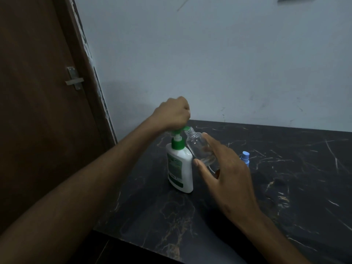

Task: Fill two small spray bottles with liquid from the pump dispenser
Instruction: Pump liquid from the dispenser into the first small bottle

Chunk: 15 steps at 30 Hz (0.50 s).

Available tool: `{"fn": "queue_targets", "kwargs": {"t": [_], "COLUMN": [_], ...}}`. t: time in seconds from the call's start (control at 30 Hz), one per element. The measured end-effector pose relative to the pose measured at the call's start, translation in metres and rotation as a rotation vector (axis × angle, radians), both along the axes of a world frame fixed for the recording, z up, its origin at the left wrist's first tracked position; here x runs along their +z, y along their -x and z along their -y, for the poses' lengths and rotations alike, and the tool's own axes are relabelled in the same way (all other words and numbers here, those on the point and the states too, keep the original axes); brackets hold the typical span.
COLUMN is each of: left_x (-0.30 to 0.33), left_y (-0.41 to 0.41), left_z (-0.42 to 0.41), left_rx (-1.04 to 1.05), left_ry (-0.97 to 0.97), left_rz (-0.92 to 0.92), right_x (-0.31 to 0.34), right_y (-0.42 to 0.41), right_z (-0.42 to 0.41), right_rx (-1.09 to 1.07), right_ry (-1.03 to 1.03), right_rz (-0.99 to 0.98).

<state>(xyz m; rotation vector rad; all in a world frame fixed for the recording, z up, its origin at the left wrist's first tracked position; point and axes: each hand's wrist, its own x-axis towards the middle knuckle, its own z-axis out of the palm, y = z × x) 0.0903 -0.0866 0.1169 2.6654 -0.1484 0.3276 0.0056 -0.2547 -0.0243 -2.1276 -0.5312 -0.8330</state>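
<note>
The right hand [226,168], nearest, clamps its fingers around the tilted clear spray bottle [201,147] beside the pump dispenser [180,166] on the dark table [285,187], while the left hand [174,113], fisted, presses the green pump head [180,130]; if the open neck slips from the spout, liquid may spill.

Clear plastic bottle [201,147]; glossy veined dark marble table [285,187].

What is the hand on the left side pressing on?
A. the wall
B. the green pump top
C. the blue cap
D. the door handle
B: the left hand is a fist pushing down on the green pump top of the white dispenser, while the right hand tilts the clear bottle with its open neck at the spout.
</note>
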Motion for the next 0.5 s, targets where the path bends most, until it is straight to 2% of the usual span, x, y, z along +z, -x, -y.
{"fn": "queue_targets", "kwargs": {"t": [0.17,0.4,0.5], "left_x": [-0.017,-0.007,-0.019], "left_y": [-0.003,-0.013,-0.010], "left_z": [-0.004,-0.002,-0.003], "left_rx": [-0.045,-0.051,-0.059], "left_ry": [-0.031,-0.158,-0.163], "left_rz": [-0.099,-0.090,-0.156], "right_x": [-0.003,-0.003,-0.003], "right_y": [-0.003,-0.001,-0.001], "right_z": [0.000,0.001,0.001], "right_rx": [-0.034,-0.031,-0.028], "right_ry": [0.005,-0.102,-0.092], "right_rz": [0.010,0.053,0.048]}}
